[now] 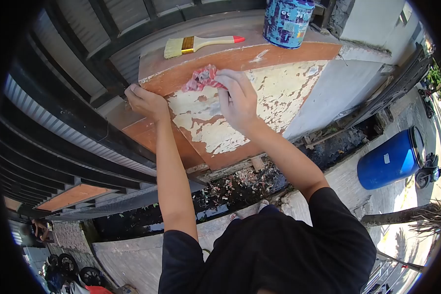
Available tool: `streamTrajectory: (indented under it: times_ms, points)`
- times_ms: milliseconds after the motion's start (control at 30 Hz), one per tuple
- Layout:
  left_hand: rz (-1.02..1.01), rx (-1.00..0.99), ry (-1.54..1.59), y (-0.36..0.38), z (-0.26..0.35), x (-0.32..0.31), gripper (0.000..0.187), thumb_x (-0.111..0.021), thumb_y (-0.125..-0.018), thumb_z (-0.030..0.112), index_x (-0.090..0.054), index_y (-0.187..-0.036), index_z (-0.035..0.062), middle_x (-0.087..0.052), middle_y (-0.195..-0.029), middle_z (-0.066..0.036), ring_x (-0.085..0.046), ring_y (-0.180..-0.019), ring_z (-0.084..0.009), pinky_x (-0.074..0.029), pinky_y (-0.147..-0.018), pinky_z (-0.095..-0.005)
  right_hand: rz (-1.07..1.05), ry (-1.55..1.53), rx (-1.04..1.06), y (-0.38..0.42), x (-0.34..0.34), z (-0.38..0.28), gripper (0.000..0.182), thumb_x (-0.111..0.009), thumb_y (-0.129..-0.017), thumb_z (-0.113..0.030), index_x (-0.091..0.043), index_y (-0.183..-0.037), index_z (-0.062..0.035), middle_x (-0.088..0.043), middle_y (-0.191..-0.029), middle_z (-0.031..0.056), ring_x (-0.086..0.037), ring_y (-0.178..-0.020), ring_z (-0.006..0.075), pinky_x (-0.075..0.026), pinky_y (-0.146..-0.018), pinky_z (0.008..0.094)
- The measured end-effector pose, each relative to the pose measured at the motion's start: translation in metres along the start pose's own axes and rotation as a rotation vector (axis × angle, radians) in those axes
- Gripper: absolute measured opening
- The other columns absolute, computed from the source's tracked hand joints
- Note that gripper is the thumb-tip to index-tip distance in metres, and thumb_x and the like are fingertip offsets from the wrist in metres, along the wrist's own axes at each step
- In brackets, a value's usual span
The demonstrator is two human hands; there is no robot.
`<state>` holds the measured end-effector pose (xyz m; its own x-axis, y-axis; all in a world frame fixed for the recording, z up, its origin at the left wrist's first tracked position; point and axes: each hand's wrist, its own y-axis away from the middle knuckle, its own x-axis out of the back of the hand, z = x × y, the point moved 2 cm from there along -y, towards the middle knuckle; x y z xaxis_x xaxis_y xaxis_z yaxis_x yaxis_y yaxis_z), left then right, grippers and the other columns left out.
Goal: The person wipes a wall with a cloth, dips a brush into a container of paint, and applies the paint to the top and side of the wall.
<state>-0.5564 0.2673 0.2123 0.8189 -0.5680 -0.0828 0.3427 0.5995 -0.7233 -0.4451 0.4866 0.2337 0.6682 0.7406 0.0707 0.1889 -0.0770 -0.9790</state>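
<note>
Through the head camera I saw the right hand [237, 98] in front of a painted wall panel [279, 93], its fingers closed on a crumpled cloth [201, 79]. The cloth was soft, rumpled fabric, red and whitish with greyish smudges, a little blurred in my view. Its long axis ran roughly sideways: the gripped end lay at the fingertips, and the loose end pointed left and slightly down in the picture, towards the left hand [146, 102]. I could not tell whether the cloth touched the panel.

The left hand was at the left corner of the ledge [230, 27], beside a dark bar [90, 73]. Its fingers were bent, but I could not tell how tightly they gripped, or whether it was the corner or the bar.

The panel had ragged cream patches with flaky edges over smooth orange-brown paint. Above the cloth, a flat brush [201, 44] lay on the ledge, its pale bristles left, its metal band gold-coloured and its cream handle ending in a red tip at the right. Farther right stood a round can [288, 22], streaked blue and purple. Below the panel, pale and reddish flakes [240, 186] littered a dark, wet channel [201, 210].
</note>
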Motion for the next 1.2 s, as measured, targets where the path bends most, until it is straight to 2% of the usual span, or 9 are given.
streamTrajectory:
  times_ms: [233, 367, 433, 567, 667, 833, 1000, 1100, 1200]
  points:
    - [-0.004, 0.084, 0.043, 0.001, -0.005, 0.0, 0.041, -0.044, -0.109, 0.03, -0.06, -0.102, -0.0062, -0.064, -0.094, -0.028, -0.059, -0.092, -0.0487, -0.042, -0.087, -0.0537, -0.325, 0.084, 0.377, -0.119, -0.097, -0.002, 0.016, -0.077, -0.083, -0.007, -0.075, -0.099, -0.0084, -0.075, -0.103, 0.0051, -0.064, -0.096, 0.0296, -0.053, -0.09, 0.0419]
    - [0.111, -0.053, 0.095, 0.0, -0.001, -0.001, 0.036, -0.049, -0.108, 0.032, -0.063, -0.117, 0.0, -0.064, -0.116, -0.023, -0.059, -0.109, -0.043, -0.042, -0.097, -0.0512, -0.675, 0.189, 0.343, -0.108, -0.14, -0.006, 0.022, -0.075, -0.09, -0.018, -0.077, -0.109, -0.0073, -0.076, -0.11, 0.0072, -0.063, -0.102, 0.0326, -0.052, -0.097, 0.0447]
    - [0.151, -0.138, 0.07, 0.002, 0.004, 0.003, 0.038, -0.051, -0.107, 0.033, -0.064, -0.125, 0.0026, -0.063, -0.126, -0.021, -0.059, -0.117, -0.0407, -0.041, -0.102, -0.0503, -0.893, 0.045, 0.11, -0.107, -0.127, -0.013, 0.038, -0.068, -0.099, -0.034, -0.075, -0.121, -0.0039, -0.073, -0.127, 0.0129, -0.062, -0.115, 0.0359, -0.05, -0.104, 0.048]
    - [0.023, -0.428, -0.048, 0.004, 0.009, 0.001, 0.045, -0.05, -0.108, 0.032, -0.061, -0.144, 0.008, -0.059, -0.146, -0.019, -0.054, -0.133, -0.0362, -0.035, -0.111, -0.0511, -0.615, -0.02, 0.215, -0.106, -0.096, -0.007, 0.052, -0.06, -0.104, -0.045, -0.07, -0.133, -0.0032, -0.067, -0.141, 0.0172, -0.058, -0.127, 0.039, -0.047, -0.111, 0.0477]
    - [-0.053, -0.414, 0.045, 0.002, 0.011, -0.001, 0.042, -0.05, -0.107, 0.03, -0.062, -0.14, 0.0069, -0.063, -0.143, -0.017, -0.057, -0.13, -0.0351, -0.035, -0.111, -0.0506, -0.509, 0.139, 0.174, -0.117, -0.056, 0.02, 0.057, -0.058, -0.105, -0.049, -0.064, -0.142, -0.006, -0.061, -0.15, 0.0178, -0.056, -0.132, 0.0396, -0.042, -0.116, 0.0504]
    - [-0.073, -0.418, 0.078, 0.003, 0.013, 0.001, 0.039, -0.051, -0.107, 0.029, -0.063, -0.135, 0.0051, -0.065, -0.141, -0.017, -0.059, -0.127, -0.0353, -0.037, -0.11, -0.0487, -1.114, 0.544, -0.13, -0.121, -0.024, 0.034, 0.058, -0.058, -0.105, -0.049, -0.059, -0.146, -0.0084, -0.061, -0.147, 0.0174, -0.055, -0.134, 0.0374, -0.041, -0.112, 0.0576]
    - [-0.06, -0.428, 0.109, -0.004, 0.014, -0.002, 0.032, -0.058, -0.104, 0.025, -0.066, -0.128, 0.0049, -0.069, -0.134, -0.017, -0.062, -0.119, -0.0364, -0.041, -0.105, -0.0473, -0.941, 0.5, 0.119, -0.112, -0.009, 0.048, 0.046, -0.059, -0.106, -0.036, -0.062, -0.142, -0.0077, -0.065, -0.126, 0.0179, -0.06, -0.118, 0.0382, -0.046, -0.104, 0.0534]
    - [-0.023, -0.465, 0.131, -0.019, 0.025, 0.002, 0.022, -0.066, -0.101, 0.025, -0.069, -0.104, 0.004, -0.071, -0.11, -0.015, -0.063, -0.103, -0.0365, -0.045, -0.094, -0.0474, -0.882, 0.491, 0.139, -0.098, 0.008, 0.041, 0.035, -0.061, -0.105, -0.024, -0.064, -0.135, -0.0065, -0.065, -0.119, 0.0192, -0.063, -0.113, 0.0367, -0.05, -0.098, 0.05]
    - [-0.022, -0.235, 0.072, -0.03, 0.038, 0.0, 0.046, -0.074, -0.098, 0.032, -0.053, -0.071, 0.0017, -0.057, -0.078, -0.012, -0.056, -0.077, -0.0335, -0.042, -0.072, -0.0472, -0.778, 0.426, 0.008, -0.067, 0.049, 0.013, 0.031, -0.062, -0.103, -0.013, -0.066, -0.132, -0.0052, -0.066, -0.113, 0.0203, -0.066, -0.104, 0.0356, -0.055, -0.087, 0.0465]
